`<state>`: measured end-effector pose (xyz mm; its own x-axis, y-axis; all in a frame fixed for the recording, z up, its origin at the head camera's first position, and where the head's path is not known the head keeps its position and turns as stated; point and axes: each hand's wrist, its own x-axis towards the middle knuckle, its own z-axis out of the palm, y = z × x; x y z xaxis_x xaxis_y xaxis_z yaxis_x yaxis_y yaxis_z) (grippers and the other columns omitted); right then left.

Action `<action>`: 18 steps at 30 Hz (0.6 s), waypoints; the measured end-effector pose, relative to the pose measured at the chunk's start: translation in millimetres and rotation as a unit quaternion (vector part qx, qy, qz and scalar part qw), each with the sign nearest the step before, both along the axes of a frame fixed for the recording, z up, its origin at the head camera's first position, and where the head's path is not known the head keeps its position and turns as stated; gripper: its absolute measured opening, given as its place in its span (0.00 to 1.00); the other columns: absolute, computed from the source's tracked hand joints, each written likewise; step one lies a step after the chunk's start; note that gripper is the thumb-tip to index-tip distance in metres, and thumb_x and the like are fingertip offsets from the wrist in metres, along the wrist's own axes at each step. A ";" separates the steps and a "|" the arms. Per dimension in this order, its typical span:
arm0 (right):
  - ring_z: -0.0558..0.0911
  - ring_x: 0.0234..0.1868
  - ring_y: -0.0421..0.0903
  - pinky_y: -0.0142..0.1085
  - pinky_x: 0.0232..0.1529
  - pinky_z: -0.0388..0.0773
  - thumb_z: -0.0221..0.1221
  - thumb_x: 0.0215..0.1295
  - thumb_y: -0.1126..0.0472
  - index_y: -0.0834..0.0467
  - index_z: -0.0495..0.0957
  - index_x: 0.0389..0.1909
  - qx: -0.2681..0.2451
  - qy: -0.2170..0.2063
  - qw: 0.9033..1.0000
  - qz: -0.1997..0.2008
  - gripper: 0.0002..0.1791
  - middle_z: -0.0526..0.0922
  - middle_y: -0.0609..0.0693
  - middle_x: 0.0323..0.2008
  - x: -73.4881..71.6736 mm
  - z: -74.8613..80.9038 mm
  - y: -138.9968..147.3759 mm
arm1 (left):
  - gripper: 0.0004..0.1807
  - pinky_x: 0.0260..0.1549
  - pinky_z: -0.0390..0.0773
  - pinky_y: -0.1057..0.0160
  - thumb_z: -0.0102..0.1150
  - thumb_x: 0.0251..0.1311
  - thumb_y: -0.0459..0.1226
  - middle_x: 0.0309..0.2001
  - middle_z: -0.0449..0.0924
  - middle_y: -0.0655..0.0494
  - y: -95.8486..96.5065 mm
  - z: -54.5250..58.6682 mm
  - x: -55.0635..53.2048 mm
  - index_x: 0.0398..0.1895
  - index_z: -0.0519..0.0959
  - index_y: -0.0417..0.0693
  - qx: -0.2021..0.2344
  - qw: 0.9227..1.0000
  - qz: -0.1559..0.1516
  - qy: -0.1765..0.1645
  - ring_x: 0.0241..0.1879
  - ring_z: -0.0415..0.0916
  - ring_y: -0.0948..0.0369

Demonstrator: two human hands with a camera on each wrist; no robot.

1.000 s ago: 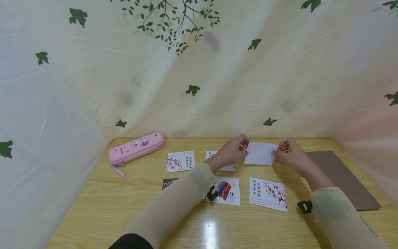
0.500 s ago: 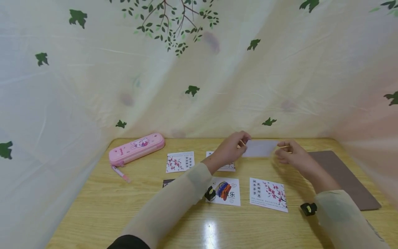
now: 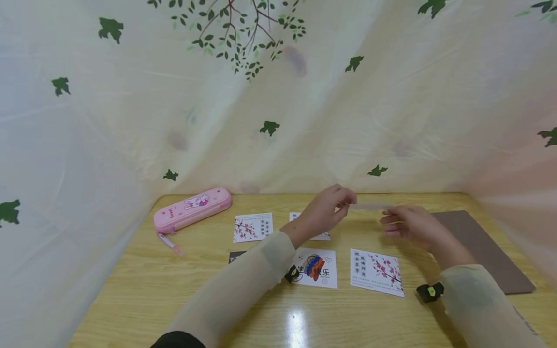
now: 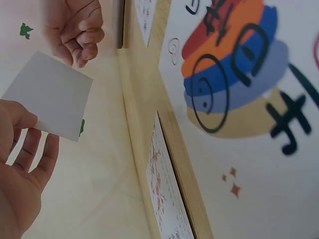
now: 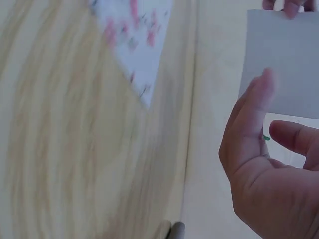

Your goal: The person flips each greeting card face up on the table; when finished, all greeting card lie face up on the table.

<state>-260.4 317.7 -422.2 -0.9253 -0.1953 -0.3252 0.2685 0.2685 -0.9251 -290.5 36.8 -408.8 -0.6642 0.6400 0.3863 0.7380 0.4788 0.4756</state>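
My left hand [image 3: 323,209] pinches a blank-backed card [image 4: 52,94] between thumb and fingers at one edge, holding it up over the back of the table. In the head view the card [image 3: 370,207] appears almost edge-on, as a thin pale strip. My right hand [image 3: 413,227] is at the card's other end, its thumb and index finger apart. In the right wrist view the index finger overlaps the card [image 5: 281,55] without gripping it. Nearest below lies a white card with pink blossoms [image 3: 376,272]; beside it is a card with a blue and orange design [image 3: 319,270].
Two more blossom cards lie farther back, one at left [image 3: 252,227], the other [image 3: 323,236] partly behind my left arm. A dark card [image 3: 235,255] is mostly hidden. A pink pencil case [image 3: 191,210], a pen [image 3: 169,244] and a brown board [image 3: 483,251] flank them.
The card has tilted from facing the head camera to nearly edge-on. My right hand has let go of its end, while my left hand keeps its grip.
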 end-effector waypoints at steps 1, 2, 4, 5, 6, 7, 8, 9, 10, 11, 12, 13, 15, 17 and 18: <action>0.89 0.44 0.41 0.35 0.50 0.90 0.44 0.88 0.48 0.67 0.71 0.66 -0.017 -0.006 1.000 0.002 0.26 0.87 0.44 0.44 -0.6 0.0 0.3 | 0.10 0.56 0.77 0.80 0.57 0.78 0.32 0.53 0.82 0.59 -1.0 -0.3 0.2 0.56 0.82 0.51 -0.008 1.000 -0.005 0.017 0.53 0.79 0.66; 0.89 0.44 0.40 0.34 0.50 0.90 0.44 0.88 0.48 0.62 0.74 0.64 -0.033 -0.011 0.999 0.003 0.24 0.87 0.44 0.44 -1.2 0.1 0.6 | 0.11 0.56 0.77 0.79 0.56 0.78 0.32 0.53 0.82 0.59 -1.8 -0.7 0.2 0.55 0.82 0.51 -0.015 0.999 -0.012 0.033 0.53 0.79 0.66; 0.89 0.43 0.41 0.33 0.49 0.90 0.45 0.88 0.49 0.54 0.78 0.59 -0.066 -0.020 0.998 0.004 0.18 0.87 0.43 0.43 -2.0 0.4 1.7 | 0.11 0.58 0.77 0.77 0.56 0.77 0.31 0.54 0.83 0.58 -3.3 -1.4 0.1 0.55 0.82 0.51 -0.028 0.998 -0.026 0.058 0.54 0.79 0.65; 0.89 0.43 0.41 0.33 0.48 0.90 0.46 0.87 0.49 0.52 0.79 0.56 -0.080 -0.024 0.997 0.004 0.16 0.87 0.44 0.43 -2.1 0.8 2.1 | 0.11 0.59 0.77 0.77 0.56 0.77 0.31 0.54 0.83 0.59 -4.0 -2.0 0.0 0.55 0.82 0.51 -0.036 0.997 -0.032 0.068 0.55 0.79 0.65; 0.89 0.42 0.41 0.32 0.47 0.90 0.46 0.87 0.50 0.50 0.80 0.53 -0.091 -0.027 0.995 0.004 0.14 0.88 0.44 0.43 -2.5 0.9 2.7 | 0.11 0.60 0.77 0.76 0.56 0.77 0.31 0.54 0.83 0.58 -4.5 -2.4 0.0 0.55 0.83 0.51 -0.043 0.995 -0.039 0.075 0.56 0.80 0.64; 0.89 0.41 0.40 0.32 0.47 0.90 0.47 0.87 0.51 0.48 0.81 0.51 -0.096 -0.030 0.995 0.006 0.13 0.88 0.44 0.43 -2.8 1.2 3.3 | 0.11 0.61 0.77 0.75 0.56 0.77 0.31 0.54 0.84 0.58 -5.1 -3.1 -0.1 0.55 0.83 0.51 -0.050 0.994 -0.045 0.082 0.56 0.80 0.64; 0.89 0.41 0.40 0.32 0.46 0.90 0.48 0.87 0.51 0.47 0.81 0.48 -0.100 -0.033 0.994 0.005 0.13 0.88 0.44 0.42 -3.2 1.1 3.7 | 0.12 0.62 0.77 0.74 0.56 0.76 0.31 0.54 0.84 0.58 -5.5 -4.1 -0.2 0.55 0.83 0.51 -0.058 0.993 -0.050 0.086 0.57 0.80 0.64; 0.89 0.40 0.40 0.31 0.46 0.90 0.49 0.87 0.52 0.46 0.82 0.47 -0.102 -0.037 0.994 0.005 0.12 0.88 0.44 0.42 -3.5 1.1 3.8 | 0.12 0.63 0.77 0.74 0.57 0.76 0.31 0.54 0.84 0.59 -5.9 -5.1 -0.5 0.55 0.83 0.51 -0.066 0.992 -0.054 0.090 0.57 0.80 0.64; 0.89 0.40 0.40 0.31 0.46 0.90 0.50 0.86 0.52 0.47 0.83 0.46 -0.100 -0.040 0.994 0.004 0.12 0.88 0.44 0.41 -3.9 0.8 3.9 | 0.12 0.63 0.76 0.74 0.57 0.76 0.30 0.54 0.84 0.59 -6.0 -6.1 -0.6 0.55 0.83 0.51 -0.073 0.991 -0.059 0.092 0.57 0.79 0.64; 0.89 0.40 0.40 0.30 0.45 0.89 0.51 0.86 0.52 0.46 0.84 0.46 -0.095 -0.039 0.995 0.006 0.12 0.88 0.43 0.41 -4.1 0.4 4.0 | 0.12 0.64 0.76 0.74 0.57 0.76 0.30 0.53 0.84 0.60 -6.0 -6.9 -0.8 0.55 0.83 0.51 -0.079 0.990 -0.063 0.096 0.57 0.79 0.64; 0.89 0.40 0.40 0.30 0.45 0.89 0.52 0.85 0.52 0.46 0.84 0.46 -0.089 -0.040 0.995 0.006 0.12 0.88 0.42 0.41 -4.5 -0.3 4.3 | 0.12 0.64 0.76 0.73 0.56 0.76 0.30 0.53 0.84 0.60 -6.0 -7.5 -0.8 0.55 0.83 0.51 -0.083 0.989 -0.068 0.097 0.57 0.79 0.64; 0.89 0.40 0.40 0.30 0.45 0.89 0.52 0.85 0.52 0.46 0.84 0.47 -0.084 -0.039 0.996 0.008 0.11 0.88 0.41 0.41 -4.7 -0.9 4.4 | 0.12 0.64 0.76 0.73 0.56 0.76 0.30 0.53 0.84 0.60 -6.0 -8.2 -0.9 0.54 0.83 0.52 -0.086 0.989 -0.071 0.099 0.56 0.79 0.64; 0.88 0.40 0.40 0.30 0.45 0.89 0.53 0.85 0.52 0.46 0.84 0.49 -0.078 -0.036 0.996 0.008 0.10 0.88 0.40 0.42 -4.8 -2.3 4.6 | 0.12 0.65 0.76 0.71 0.55 0.76 0.29 0.52 0.84 0.60 -6.0 -8.9 -0.7 0.54 0.83 0.51 -0.088 0.988 -0.078 0.100 0.55 0.78 0.64; 0.88 0.41 0.39 0.31 0.46 0.89 0.54 0.85 0.52 0.48 0.83 0.52 -0.077 -0.031 0.997 0.011 0.10 0.88 0.40 0.43 -4.7 -3.6 4.5 | 0.12 0.65 0.75 0.71 0.55 0.76 0.29 0.52 0.83 0.60 -6.4 -9.5 -0.1 0.53 0.83 0.52 -0.090 0.988 -0.080 0.098 0.55 0.77 0.64; 0.88 0.42 0.39 0.31 0.46 0.89 0.53 0.85 0.53 0.49 0.82 0.54 -0.076 -0.028 0.997 0.013 0.11 0.88 0.40 0.43 -4.5 -4.3 4.5 | 0.12 0.65 0.75 0.71 0.55 0.76 0.29 0.51 0.83 0.60 -6.6 -10.0 0.3 0.52 0.83 0.52 -0.092 0.988 -0.080 0.097 0.55 0.77 0.64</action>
